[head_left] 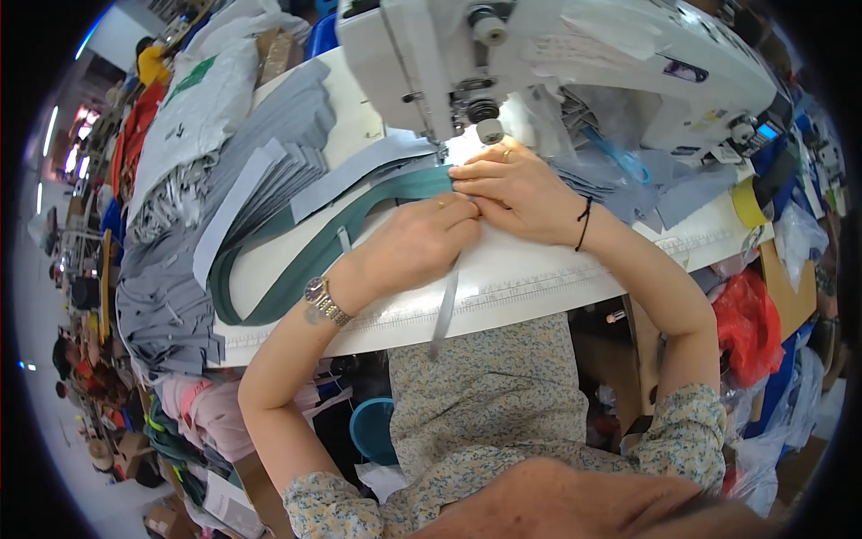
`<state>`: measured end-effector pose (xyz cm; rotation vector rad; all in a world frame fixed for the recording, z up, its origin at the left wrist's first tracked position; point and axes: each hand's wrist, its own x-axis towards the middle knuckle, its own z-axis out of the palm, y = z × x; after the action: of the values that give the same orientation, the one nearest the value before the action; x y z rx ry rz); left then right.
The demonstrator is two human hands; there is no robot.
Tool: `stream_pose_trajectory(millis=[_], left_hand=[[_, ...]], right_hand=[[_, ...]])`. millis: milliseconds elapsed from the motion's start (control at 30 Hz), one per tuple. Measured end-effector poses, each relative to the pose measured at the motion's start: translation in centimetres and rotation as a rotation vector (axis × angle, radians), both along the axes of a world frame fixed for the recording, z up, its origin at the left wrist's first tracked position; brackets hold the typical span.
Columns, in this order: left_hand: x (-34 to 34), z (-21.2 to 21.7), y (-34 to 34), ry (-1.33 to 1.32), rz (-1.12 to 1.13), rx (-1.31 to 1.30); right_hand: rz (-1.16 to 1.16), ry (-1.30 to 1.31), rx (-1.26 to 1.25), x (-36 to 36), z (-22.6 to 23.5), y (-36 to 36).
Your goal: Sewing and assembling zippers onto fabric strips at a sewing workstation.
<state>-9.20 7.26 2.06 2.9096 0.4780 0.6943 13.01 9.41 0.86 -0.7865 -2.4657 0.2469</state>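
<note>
A long green fabric band curves across the white table in a loop, and its end reaches the sewing machine's needle area. My right hand grips that end, fingers together on it just right of the needle. My left hand is closed at the band's near edge, its fingertips touching the right hand. From under the left fist a narrow grey tape hangs over the table edge; its upper end is hidden. A small pale piece lies across the band. Beside it is a long grey fabric strip.
The white sewing machine stands over the far side. Stacked grey fabric pieces lie at left, with a white sack behind. Light blue scissors handles and a yellow tape roll are at right. A printed ruler runs along the front edge.
</note>
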Motion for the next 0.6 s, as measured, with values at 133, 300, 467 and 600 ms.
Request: stream_pose_trajectory(millis=[133, 300, 467, 600], left_hand=[[0.4, 0.3, 0.5, -0.053, 0.061, 0.011], [2.3, 0.9, -5.0, 0.009, -0.184, 0.094], [1.5, 1.9, -6.0, 0.003, -0.118, 0.027], [-1.0, 1.4, -1.5, 0.03, 0.35, 0.219]], right_hand=[[-0.036, -0.053, 0.065, 0.2, -0.2, -0.4], [-0.01, -0.029, 0.156, -0.7, -2.2, 0.4], [0.008, -0.021, 0.2, -0.8, -2.1, 0.4], [-0.076, -0.175, 0.092, -0.6, -0.6, -0.4]])
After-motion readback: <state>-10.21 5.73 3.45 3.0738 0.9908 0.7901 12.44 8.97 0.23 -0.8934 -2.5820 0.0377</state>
